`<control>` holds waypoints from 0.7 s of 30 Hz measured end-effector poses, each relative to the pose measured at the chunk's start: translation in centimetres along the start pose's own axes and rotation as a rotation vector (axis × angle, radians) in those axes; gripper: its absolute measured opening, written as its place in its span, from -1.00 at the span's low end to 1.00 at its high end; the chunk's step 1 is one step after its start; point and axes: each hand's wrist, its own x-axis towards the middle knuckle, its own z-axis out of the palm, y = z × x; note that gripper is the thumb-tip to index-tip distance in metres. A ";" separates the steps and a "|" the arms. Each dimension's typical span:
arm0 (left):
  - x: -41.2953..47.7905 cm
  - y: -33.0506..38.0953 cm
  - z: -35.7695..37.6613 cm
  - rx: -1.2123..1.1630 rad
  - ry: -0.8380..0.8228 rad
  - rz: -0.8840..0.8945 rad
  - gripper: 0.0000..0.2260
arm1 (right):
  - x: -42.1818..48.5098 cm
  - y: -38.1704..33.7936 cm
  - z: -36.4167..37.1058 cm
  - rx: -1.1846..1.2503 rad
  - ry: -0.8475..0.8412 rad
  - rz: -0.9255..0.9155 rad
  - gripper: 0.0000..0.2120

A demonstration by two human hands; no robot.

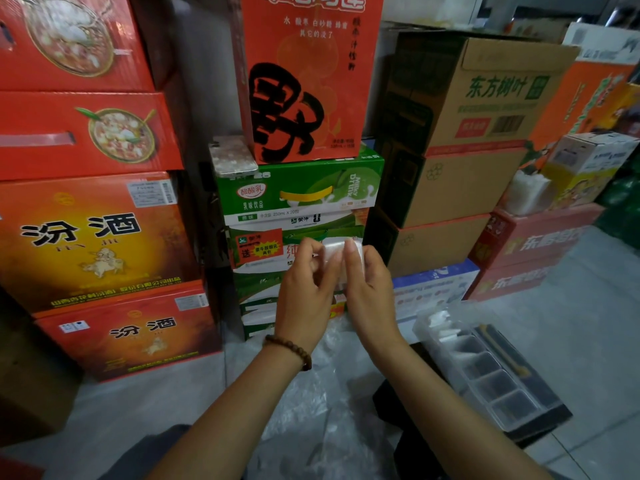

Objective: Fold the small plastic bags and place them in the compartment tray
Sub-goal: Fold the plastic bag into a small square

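- The compartment tray (450, 368) sits on the floor at the right. Its far compartments hold a few white folded bags (441, 327); the near ones look bare.
- A pile of clear bags (322, 393) lies on the floor under the hands, so a lot is left to do.
- The left hand (304, 289) and right hand (367, 289) hold up one small plastic bag (334, 252), with the fingers (351, 252) curled and pinching it in the middle of a fold.

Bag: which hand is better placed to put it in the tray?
Probably right. The right hand and left hand both hold the bag, but the tray lies on the right; the left must cross over.
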 end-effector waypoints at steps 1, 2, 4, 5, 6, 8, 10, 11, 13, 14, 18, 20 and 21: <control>0.0 0.1 0.3 -0.027 0.015 -0.013 -0.78 | 0.0 0.0 0.1 0.011 0.017 -0.026 -0.68; -0.1 0.3 0.5 -0.050 0.030 -0.026 -0.77 | 0.0 0.1 0.1 0.016 0.028 -0.042 -0.71; -0.2 0.7 1.0 -0.065 0.068 -0.035 -0.73 | -0.1 0.0 0.3 0.027 0.032 -0.060 -0.74; -0.2 0.8 1.2 -0.073 0.086 -0.037 -0.70 | -0.2 -0.1 0.3 0.039 0.027 -0.064 -0.74; -0.1 0.9 1.4 -0.089 0.104 -0.044 -0.69 | -0.2 -0.1 0.4 0.053 0.022 -0.063 -0.73; 0.0 1.1 1.7 -0.129 0.115 -0.047 -0.69 | -0.2 -0.1 0.2 0.079 0.033 -0.050 -0.69; 0.0 1.3 2.2 -0.132 0.096 -0.017 -0.72 | 0.0 -0.2 -0.3 0.107 0.078 -0.037 -0.63; -0.1 1.3 2.5 -0.118 0.088 -0.003 -0.73 | 0.2 -0.3 -0.7 0.110 0.103 -0.040 -0.63; -0.2 1.5 3.2 -0.108 0.082 0.005 -0.73 | 0.4 -0.4 -1.4 0.097 0.142 -0.053 -0.65; -0.3 1.5 3.6 -0.123 0.078 0.002 -0.72 | 0.4 -0.5 -1.7 0.101 0.155 -0.054 -0.66; -0.3 2.5 5.3 -0.304 0.043 -0.117 -0.74 | 0.8 -0.5 -3.2 0.172 0.160 0.019 -0.68; -0.2 2.7 6.2 -0.371 0.013 -0.181 -0.73 | 1.0 -0.5 -4.1 0.225 0.155 0.078 -0.69; -0.2 2.8 6.8 -0.405 -0.006 -0.219 -0.72 | 1.1 -0.4 -4.6 0.245 0.157 0.105 -0.68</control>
